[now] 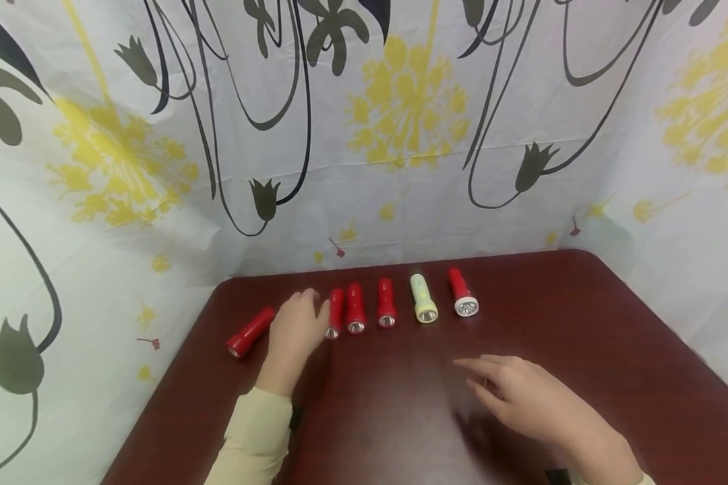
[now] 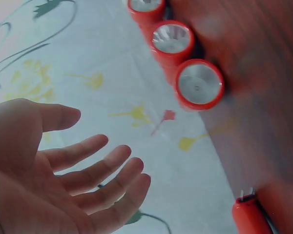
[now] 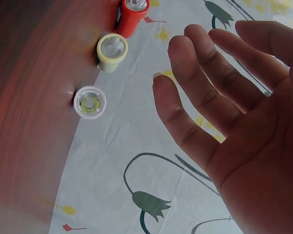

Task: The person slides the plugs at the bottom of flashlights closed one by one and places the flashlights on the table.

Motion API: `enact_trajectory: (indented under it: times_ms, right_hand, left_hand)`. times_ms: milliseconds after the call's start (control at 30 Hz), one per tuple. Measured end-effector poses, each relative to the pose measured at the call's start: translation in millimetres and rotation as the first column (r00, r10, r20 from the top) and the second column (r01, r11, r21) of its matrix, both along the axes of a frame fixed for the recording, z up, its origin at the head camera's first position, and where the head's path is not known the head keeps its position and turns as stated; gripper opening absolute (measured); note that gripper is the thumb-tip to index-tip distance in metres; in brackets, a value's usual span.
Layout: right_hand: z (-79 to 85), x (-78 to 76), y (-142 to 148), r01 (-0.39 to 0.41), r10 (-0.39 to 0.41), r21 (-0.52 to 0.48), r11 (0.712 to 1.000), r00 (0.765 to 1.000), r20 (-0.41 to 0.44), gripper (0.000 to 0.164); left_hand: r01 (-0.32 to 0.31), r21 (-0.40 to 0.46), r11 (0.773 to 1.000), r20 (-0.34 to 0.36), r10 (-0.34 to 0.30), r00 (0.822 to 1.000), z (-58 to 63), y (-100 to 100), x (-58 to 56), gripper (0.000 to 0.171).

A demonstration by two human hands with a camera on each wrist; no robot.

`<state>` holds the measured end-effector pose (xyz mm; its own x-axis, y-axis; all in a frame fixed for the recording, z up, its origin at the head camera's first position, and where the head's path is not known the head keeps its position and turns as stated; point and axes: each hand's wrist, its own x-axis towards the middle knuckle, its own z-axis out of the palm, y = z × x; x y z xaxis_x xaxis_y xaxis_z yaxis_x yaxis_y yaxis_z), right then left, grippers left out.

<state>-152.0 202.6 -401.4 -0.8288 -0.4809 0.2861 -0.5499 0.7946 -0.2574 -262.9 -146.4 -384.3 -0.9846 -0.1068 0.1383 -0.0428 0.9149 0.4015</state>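
Note:
My left hand [image 1: 297, 325] hangs over the table's left part with loosely bent fingers and nothing in them. To its left a red flashlight [image 1: 251, 332] lies at a slant; its near end in the left wrist view shows two thin metal prongs [image 2: 247, 193]. Just right of that hand lies another red flashlight [image 1: 336, 311], partly covered by the fingers. Further right follow two red flashlights [image 1: 354, 306] [image 1: 385, 301], a pale green one with a yellowish rim [image 1: 422, 296] and a red one with a white head [image 1: 463, 293]. My right hand [image 1: 522, 397], fingers relaxed, hovers empty in front of these last two.
The dark red-brown table [image 1: 376, 417] ends at the back against a white cloth [image 1: 340, 168] printed with flowers. The same cloth hangs at the left and right sides. The flashlight row lies close to the back edge, lenses toward me.

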Motion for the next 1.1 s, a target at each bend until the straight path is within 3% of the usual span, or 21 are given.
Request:
enact_trajectory:
  times_ms: [133,300,500,667,1100]
  right_hand:
    - [-0.8,-0.3,-1.4,0.002,-0.002,0.003,1.000,1.000,0.002,0.032]
    - [0.2,-1.8,-3.2,-0.012,0.012,0.009,1.000,1.000,-0.005,0.033]
    - [0.7,-2.3,-3.6,-0.025,0.025,0.013,1.000,1.000,-0.003,0.032]
    - [1.6,-2.1,-4.1,-0.023,0.023,0.014,1.000,0.999,0.032,0.032]
    - [-1.1,-2.0,-1.0,-0.024,0.024,0.004,1.000,0.998,0.065,0.032]
  left_hand:
    - [0.042,-0.035,0.999,-0.012,-0.042,0.999,-6.5,-1.8,5.4,0.051]
    - [0.084,-0.072,0.994,0.064,-0.080,0.995,-28.9,-5.1,-9.8,0.053]
    - [0.106,-0.034,0.994,0.138,-0.101,0.985,-50.4,-9.5,-22.2,0.049]
    - [0.096,0.032,0.995,0.160,-0.100,0.982,-52.6,-8.6,-26.0,0.051]
    - [0.067,0.038,0.997,0.122,-0.071,0.990,-53.6,-4.5,-26.7,0.050]
